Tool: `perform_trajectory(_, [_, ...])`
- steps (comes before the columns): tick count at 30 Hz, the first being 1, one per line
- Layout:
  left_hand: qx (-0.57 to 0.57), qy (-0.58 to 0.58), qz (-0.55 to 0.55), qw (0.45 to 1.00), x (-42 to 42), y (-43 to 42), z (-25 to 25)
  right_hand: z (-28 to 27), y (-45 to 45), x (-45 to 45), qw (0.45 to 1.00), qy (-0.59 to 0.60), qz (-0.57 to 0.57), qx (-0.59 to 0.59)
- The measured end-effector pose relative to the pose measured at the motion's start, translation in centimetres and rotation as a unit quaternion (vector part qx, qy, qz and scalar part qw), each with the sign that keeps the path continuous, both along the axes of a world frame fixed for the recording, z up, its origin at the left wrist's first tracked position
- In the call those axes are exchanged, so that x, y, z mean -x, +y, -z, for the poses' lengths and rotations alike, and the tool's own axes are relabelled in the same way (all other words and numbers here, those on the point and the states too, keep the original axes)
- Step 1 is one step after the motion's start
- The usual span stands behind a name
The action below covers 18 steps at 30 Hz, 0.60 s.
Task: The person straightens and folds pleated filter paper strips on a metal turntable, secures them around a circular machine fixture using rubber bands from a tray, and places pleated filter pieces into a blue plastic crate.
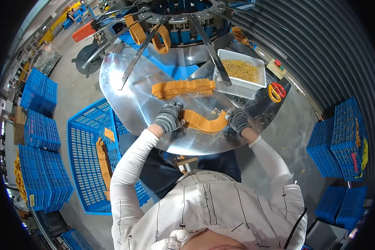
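An orange ribbed strip (206, 122) curves in a shallow U between my two gloved hands, over the shiny metal table (129, 106). My left hand (169, 117) has its fingers closed on the strip's left end. The right end is pinched in my right hand (238, 120). Just beyond them a second orange ribbed bundle (183, 88) lies flat on the metal. Farther off, orange ribbed loops (161, 40) hang from the metal arms (210, 48) of a round machine.
A white bin (248, 87) of thin yellow pieces stands at the back right, beside red-and-yellow-handled scissors (276, 92). A blue basket (87, 200) with orange strips sits at my left. Blue crates (39, 89) are stacked on both sides. Metal arms reach over the table's far part.
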<state>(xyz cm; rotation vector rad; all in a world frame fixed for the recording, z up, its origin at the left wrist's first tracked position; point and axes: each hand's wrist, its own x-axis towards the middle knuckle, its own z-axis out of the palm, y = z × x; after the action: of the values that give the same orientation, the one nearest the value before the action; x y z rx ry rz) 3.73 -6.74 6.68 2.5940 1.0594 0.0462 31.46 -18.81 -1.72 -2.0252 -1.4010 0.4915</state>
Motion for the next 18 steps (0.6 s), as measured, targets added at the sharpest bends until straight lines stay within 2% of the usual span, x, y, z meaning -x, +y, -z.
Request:
perform_trajectory(2, [0.042,-0.044,0.017,0.998,0.1,0.5,-0.5,-0.3,0.2,-0.1,1.0,0.003,-0.003,-0.004])
perform_trajectory(5, [0.134,-0.021,-0.058,0.989,-0.6,0.6,-1.0,-0.9,0.1,-0.4,0.997,0.038,0.022,0.066])
perform_trajectory(6, [0.136,-0.001,-0.054,0.989,-0.6,0.6,-1.5,-0.7,0.1,-0.5,0.996,0.069,0.016,0.054])
perform_trajectory(9, [0.003,0.053,0.018,0.998,-0.2,0.7,-1.4,-2.1,-0.2,-0.1,0.997,0.071,0.011,0.041])
perform_trajectory(10, [-0.054,0.017,0.033,0.998,0.2,0.7,-0.6,-1.0,-0.2,-0.7,0.998,0.057,0.006,0.029])
perform_trajectory(13, [-0.007,0.001,0.022,1.0,0.9,1.3,1.0,-0.7,-0.5,-1.1,0.991,0.13,0.03,0.031])
perform_trajectory(14, [0.077,0.003,-0.024,0.997,0.9,1.2,0.4,-1.0,-0.6,-1.0,0.986,0.164,0.026,0.011])
perform_trajectory(16, [0.084,-0.003,-0.036,0.996,1.1,1.3,0.5,-1.5,-1.1,-0.8,0.972,0.232,0.018,-0.028])
perform_trajectory(18, [0.068,-0.013,-0.033,0.997,1.6,1.5,0.9,-3.1,-1.4,-0.6,0.97,0.238,0.021,0.033])
